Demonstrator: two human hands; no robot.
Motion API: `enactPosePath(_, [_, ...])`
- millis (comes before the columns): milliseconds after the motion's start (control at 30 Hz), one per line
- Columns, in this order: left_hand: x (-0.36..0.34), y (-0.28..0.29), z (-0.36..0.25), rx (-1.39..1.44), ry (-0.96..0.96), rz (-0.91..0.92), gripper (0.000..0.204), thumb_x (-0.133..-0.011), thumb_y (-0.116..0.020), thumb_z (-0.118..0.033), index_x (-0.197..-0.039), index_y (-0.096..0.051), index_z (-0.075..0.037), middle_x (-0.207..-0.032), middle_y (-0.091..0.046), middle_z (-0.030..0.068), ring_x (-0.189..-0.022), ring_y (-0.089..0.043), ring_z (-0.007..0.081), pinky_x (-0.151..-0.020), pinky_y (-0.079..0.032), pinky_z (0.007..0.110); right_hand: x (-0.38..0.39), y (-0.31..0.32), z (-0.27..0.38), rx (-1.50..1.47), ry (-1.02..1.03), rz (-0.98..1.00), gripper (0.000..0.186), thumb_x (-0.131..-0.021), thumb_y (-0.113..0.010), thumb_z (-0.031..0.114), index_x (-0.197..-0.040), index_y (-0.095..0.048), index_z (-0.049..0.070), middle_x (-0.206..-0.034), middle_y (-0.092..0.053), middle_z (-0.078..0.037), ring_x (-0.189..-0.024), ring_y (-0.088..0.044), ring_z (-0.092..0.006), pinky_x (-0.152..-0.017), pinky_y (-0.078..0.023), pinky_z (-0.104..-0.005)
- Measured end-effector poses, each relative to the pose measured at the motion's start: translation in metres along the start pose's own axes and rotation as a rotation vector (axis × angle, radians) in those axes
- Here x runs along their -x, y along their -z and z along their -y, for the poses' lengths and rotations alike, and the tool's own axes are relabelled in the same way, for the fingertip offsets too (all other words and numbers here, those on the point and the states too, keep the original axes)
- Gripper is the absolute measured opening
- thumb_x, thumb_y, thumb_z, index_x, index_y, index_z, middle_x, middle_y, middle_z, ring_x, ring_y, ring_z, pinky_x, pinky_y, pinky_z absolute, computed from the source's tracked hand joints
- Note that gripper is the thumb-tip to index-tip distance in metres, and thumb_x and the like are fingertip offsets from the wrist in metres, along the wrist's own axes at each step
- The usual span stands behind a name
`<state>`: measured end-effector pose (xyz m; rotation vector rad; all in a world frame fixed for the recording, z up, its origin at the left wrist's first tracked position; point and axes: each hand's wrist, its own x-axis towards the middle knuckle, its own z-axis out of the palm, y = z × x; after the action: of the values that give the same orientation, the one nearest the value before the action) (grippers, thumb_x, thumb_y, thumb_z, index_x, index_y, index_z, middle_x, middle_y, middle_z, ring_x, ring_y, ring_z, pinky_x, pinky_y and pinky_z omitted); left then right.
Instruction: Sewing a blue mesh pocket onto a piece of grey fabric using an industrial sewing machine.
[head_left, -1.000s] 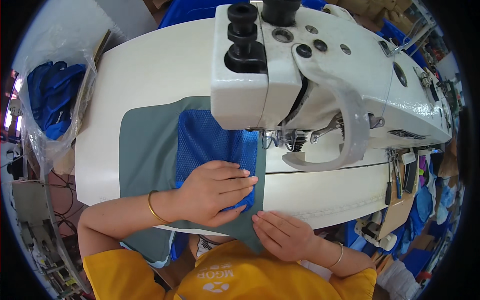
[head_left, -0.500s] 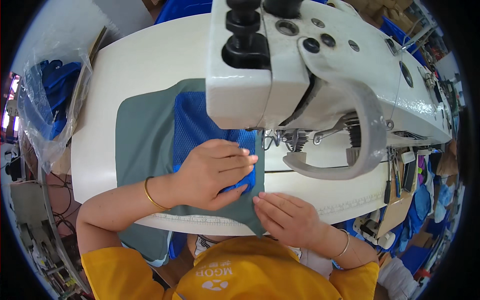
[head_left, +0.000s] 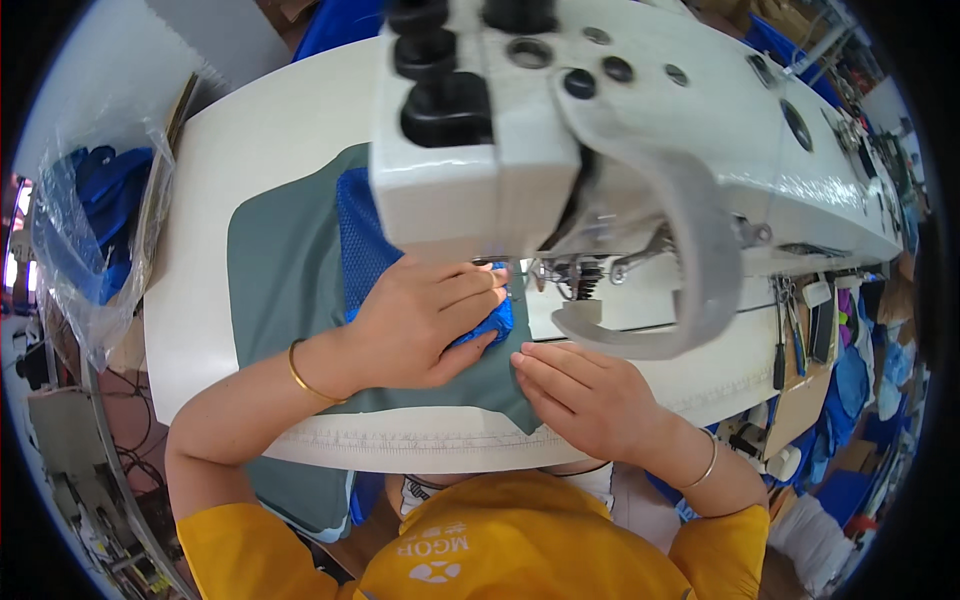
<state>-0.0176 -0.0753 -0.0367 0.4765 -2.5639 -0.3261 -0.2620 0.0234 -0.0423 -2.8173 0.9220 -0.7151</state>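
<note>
The left hand [head_left: 425, 320] is lying just off the centre of the view toward 8 o'clock, its fingers stretched out over a blue mesh piece [head_left: 365, 240] and its thumb standing apart, so the grip is wide and flattened. The right hand [head_left: 590, 400] is resting between 4 and 5 o'clock, its straight fingers lying together and touching the edge of the grey-green fabric [head_left: 285, 280]; its thumb is hiding, so I cannot tell whether it is pinching. The fabric is spreading from the centre toward 9 o'clock on the white table [head_left: 250, 130], under the mesh, and the mesh is reaching in beneath the head of the sewing machine [head_left: 680, 120], which is filling 12 to 2 o'clock

Just above 9 o'clock, a clear plastic bag [head_left: 60, 250] is hanging wide-mouthed beside the table, and crumpled dark blue cloth [head_left: 100, 220] is sitting inside it. At 11 o'clock a blue bin [head_left: 340, 25] is showing behind the table, its contents lying out of sight. Between 1 and 2 o'clock another blue container [head_left: 770, 45] is peeking past the machine; what it is holding is too small to tell. Just past 3 o'clock, a screwdriver [head_left: 779, 340] is lying among other hand tools at the table's end
</note>
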Motion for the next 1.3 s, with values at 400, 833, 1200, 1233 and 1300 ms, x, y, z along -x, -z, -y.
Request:
enactPosePath(400, [0.009, -0.01, -0.021, -0.141, 0.054, -0.089, 0.033, -0.066, -0.068, -0.009, -0.098, -0.072, -0.001, -0.106, -0.069, 0.011, -0.101, -0.064, 0.0323, -0.089, -0.056, 0.041, -0.018, 0.025, 0.0, -0.14, -0.101, 0.016, 0.033, -0.087, -0.073, 0.029, -0.101, -0.071, 0.0, -0.104, -0.071, -0.01, -0.087, -0.069, -0.0236, -0.069, -0.054, -0.0337])
enactPosePath(833, [0.006, -0.011, -0.019, -0.12, -0.016, -0.181, 0.022, -0.071, -0.071, -0.008, -0.091, -0.073, 0.001, -0.101, -0.073, 0.0133, -0.096, -0.068, 0.0314, -0.08, -0.059, 0.042, -0.074, 0.006, -0.01, -1.187, -1.361, 0.144, 0.028, -0.095, -0.059, 0.015, -0.072, -0.06, 0.0, -0.063, -0.066, -0.008, -0.052, -0.065, -0.0186, -0.046, -0.05, -0.0318])
enactPosePath(1200, [0.007, -0.004, -0.015, -0.053, 0.049, -0.106, 0.02, -0.072, -0.073, -0.01, -0.092, -0.073, -0.005, -0.105, -0.074, 0.0033, -0.091, -0.068, 0.0225, -0.076, -0.058, 0.037, -0.023, -0.018, -0.018, -0.137, -0.314, -0.075, 0.014, -0.086, -0.069, 0.008, -0.1, -0.073, 0.009, -0.103, -0.07, -0.009, -0.093, -0.067, -0.0281, -0.079, -0.056, -0.0387])
enactPosePath(1233, [0.007, -0.002, -0.015, -0.059, 0.065, -0.113, 0.02, -0.072, -0.073, -0.01, -0.092, -0.073, -0.005, -0.105, -0.074, 0.0033, -0.091, -0.068, 0.0225, -0.076, -0.058, 0.037, -0.023, -0.019, -0.017, -0.247, -0.401, -0.121, 0.018, -0.086, -0.071, 0.005, -0.103, -0.074, 0.009, -0.103, -0.07, -0.008, -0.095, -0.066, -0.0276, -0.082, -0.055, -0.0381])
enactPosePath(1300, [0.005, 0.003, -0.016, -0.064, 0.036, -0.076, 0.018, -0.072, -0.073, -0.01, -0.09, -0.073, -0.006, -0.105, -0.074, 0.003, -0.091, -0.068, 0.022, -0.075, -0.058, 0.036, -0.024, -0.021, -0.018, -0.331, -0.462, -0.149, 0.023, -0.086, -0.074, 0.003, -0.109, -0.074, 0.008, -0.106, -0.072, -0.007, -0.1, -0.067, -0.0254, -0.086, -0.055, -0.036])
